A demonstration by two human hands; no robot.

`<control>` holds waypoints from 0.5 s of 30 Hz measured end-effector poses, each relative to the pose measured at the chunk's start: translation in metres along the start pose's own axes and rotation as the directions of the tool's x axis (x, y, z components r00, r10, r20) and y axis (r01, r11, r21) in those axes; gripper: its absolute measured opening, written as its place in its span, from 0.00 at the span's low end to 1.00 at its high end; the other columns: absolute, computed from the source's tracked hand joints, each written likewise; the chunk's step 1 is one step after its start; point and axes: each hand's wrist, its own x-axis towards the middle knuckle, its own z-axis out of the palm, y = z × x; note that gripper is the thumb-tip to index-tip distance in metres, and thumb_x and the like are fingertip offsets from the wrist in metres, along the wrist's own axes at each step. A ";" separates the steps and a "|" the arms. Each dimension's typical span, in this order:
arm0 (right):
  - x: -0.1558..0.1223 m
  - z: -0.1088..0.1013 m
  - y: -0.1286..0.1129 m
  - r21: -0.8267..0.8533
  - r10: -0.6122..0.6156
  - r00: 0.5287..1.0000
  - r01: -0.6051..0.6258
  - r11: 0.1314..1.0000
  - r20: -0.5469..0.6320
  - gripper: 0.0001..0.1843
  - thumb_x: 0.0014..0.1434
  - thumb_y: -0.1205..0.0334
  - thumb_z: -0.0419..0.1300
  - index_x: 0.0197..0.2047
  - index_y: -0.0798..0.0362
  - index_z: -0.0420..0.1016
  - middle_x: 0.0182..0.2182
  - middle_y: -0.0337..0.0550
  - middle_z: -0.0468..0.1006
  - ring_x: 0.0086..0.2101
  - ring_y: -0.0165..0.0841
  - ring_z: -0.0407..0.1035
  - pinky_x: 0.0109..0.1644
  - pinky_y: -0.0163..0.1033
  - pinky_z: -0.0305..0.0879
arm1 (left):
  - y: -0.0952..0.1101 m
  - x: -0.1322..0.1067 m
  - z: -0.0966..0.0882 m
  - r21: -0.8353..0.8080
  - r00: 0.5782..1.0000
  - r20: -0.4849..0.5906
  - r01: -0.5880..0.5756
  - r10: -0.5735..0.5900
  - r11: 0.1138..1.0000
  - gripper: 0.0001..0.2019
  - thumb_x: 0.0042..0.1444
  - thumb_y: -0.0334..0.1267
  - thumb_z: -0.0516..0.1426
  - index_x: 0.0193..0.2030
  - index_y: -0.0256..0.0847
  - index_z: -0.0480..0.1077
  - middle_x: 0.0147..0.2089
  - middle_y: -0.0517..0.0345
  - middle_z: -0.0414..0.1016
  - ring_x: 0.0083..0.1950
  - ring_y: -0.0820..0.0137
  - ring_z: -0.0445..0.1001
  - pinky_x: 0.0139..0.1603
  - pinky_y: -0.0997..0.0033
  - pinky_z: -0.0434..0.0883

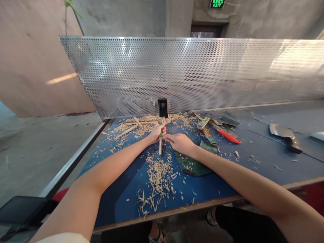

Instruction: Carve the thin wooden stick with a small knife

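My left hand (pixel 157 134) is closed around a narrow pale wooden strip (pixel 160 148) that points toward me, its lower end sticking out below the fist. Something green shows along the strip within the grip. My right hand (pixel 180 143) is closed just to the right, its fingertips close to the strip. Whatever it holds is mostly hidden; only a thin sliver shows by the fingertips. Curled wood shavings (pixel 160 175) lie in a pile below the strip. A dark green cloth-like piece (pixel 193 163) lies partly under my right forearm.
The blue tabletop (pixel 121 202) ends at a perforated metal panel (pixel 152 74), with a dark phone-like object (pixel 163 108) before it. Loose wooden strips (pixel 126 131) lie left. Right are a red-handled tool (pixel 229 136), patterned scraps (pixel 204 122) and a cleaver (pixel 286 135).
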 end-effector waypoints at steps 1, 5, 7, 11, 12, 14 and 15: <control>0.000 0.000 -0.002 0.001 0.014 1.000 -0.014 1.000 0.005 0.20 0.82 0.54 0.49 0.59 0.45 0.82 0.44 0.47 0.88 0.36 0.38 0.75 0.39 0.42 0.51 | -0.001 0.000 0.000 -0.013 1.000 -0.005 -0.004 0.004 1.000 0.21 0.75 0.40 0.58 0.29 0.45 0.57 0.19 0.67 0.58 0.14 0.77 0.57 0.16 0.78 0.54; -0.001 -0.004 -0.009 0.015 0.059 0.998 -0.060 0.998 0.039 0.20 0.80 0.57 0.49 0.59 0.45 0.82 0.40 0.46 0.87 0.35 0.38 0.73 0.39 0.43 0.49 | -0.001 -0.001 0.001 -0.043 0.999 -0.037 -0.002 0.000 0.999 0.20 0.76 0.41 0.57 0.31 0.45 0.56 0.20 0.68 0.57 0.14 0.77 0.56 0.16 0.78 0.52; -0.003 -0.009 -0.012 0.043 0.038 0.996 -0.042 0.998 0.075 0.19 0.79 0.58 0.50 0.57 0.45 0.83 0.38 0.46 0.86 0.34 0.37 0.71 0.38 0.43 0.49 | -0.001 -0.002 0.002 -0.041 0.999 -0.043 -0.003 0.001 0.999 0.20 0.78 0.41 0.54 0.31 0.46 0.55 0.19 0.68 0.56 0.14 0.77 0.54 0.16 0.77 0.51; -0.010 -0.019 -0.016 0.054 -0.055 0.987 0.047 0.997 0.150 0.17 0.77 0.56 0.53 0.49 0.47 0.84 0.32 0.46 0.82 0.31 0.37 0.68 0.37 0.43 0.49 | -0.002 -0.003 0.003 -0.041 1.000 -0.028 -0.005 0.004 0.999 0.21 0.79 0.42 0.53 0.32 0.46 0.54 0.20 0.69 0.54 0.15 0.77 0.53 0.17 0.76 0.53; -0.012 -0.022 -0.017 0.037 -0.073 0.985 0.068 0.997 0.158 0.17 0.77 0.56 0.53 0.48 0.47 0.84 0.31 0.47 0.82 0.30 0.37 0.68 0.37 0.44 0.48 | -0.002 -0.003 0.003 -0.042 1.000 -0.021 -0.005 0.004 0.999 0.21 0.79 0.44 0.54 0.32 0.46 0.53 0.20 0.69 0.55 0.15 0.77 0.53 0.17 0.77 0.53; -0.014 -0.028 -0.016 0.033 -0.121 0.978 0.117 0.993 0.168 0.17 0.77 0.56 0.53 0.45 0.47 0.84 0.30 0.46 0.81 0.29 0.36 0.66 0.37 0.44 0.47 | -0.003 -0.004 0.004 -0.040 1.000 -0.012 0.003 -0.003 0.999 0.22 0.77 0.47 0.58 0.33 0.47 0.53 0.20 0.70 0.55 0.15 0.78 0.54 0.18 0.76 0.52; -0.013 -0.031 -0.015 0.055 -0.146 0.974 0.139 0.989 0.175 0.17 0.77 0.56 0.54 0.42 0.47 0.83 0.30 0.45 0.81 0.29 0.36 0.65 0.37 0.44 0.47 | -0.004 -0.004 0.004 -0.036 1.000 -0.008 0.008 -0.008 0.999 0.23 0.76 0.48 0.59 0.33 0.47 0.53 0.21 0.70 0.55 0.15 0.78 0.54 0.18 0.76 0.52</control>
